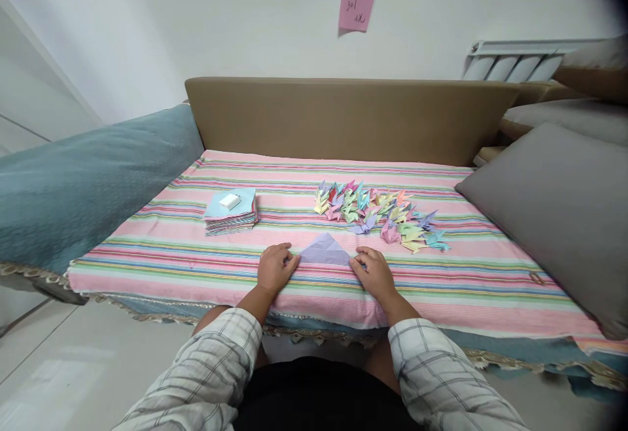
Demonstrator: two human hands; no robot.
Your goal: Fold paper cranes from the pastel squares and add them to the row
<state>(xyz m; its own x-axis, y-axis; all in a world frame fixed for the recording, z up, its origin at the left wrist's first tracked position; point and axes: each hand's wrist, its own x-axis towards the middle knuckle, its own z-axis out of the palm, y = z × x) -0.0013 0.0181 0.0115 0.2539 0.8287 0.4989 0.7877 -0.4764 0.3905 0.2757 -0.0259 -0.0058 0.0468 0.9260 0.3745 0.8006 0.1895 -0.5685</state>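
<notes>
A purple sheet of origami paper [324, 250], folded into a triangle, lies on the striped cloth with its peak pointing away from me. My left hand [277, 267] pinches its left corner between thumb and fingers. At the right corner, my right hand [371, 271] grips the paper in the same way. Beyond my right hand is a cluster of folded paper cranes [363, 206] in many colours. To the left stands a stack of square paper [229, 215], a light blue sheet on top, with a small white block [229, 201] resting on it.
The striped cloth [147, 238] covers a sofa seat with a brown backrest [343, 120]. A blue-covered armrest [93, 176] bounds the left, and a large grey cushion [559, 202] lies at right. A small brown ring [536, 278] sits near the cushion. A pink note [358, 4] hangs on the wall.
</notes>
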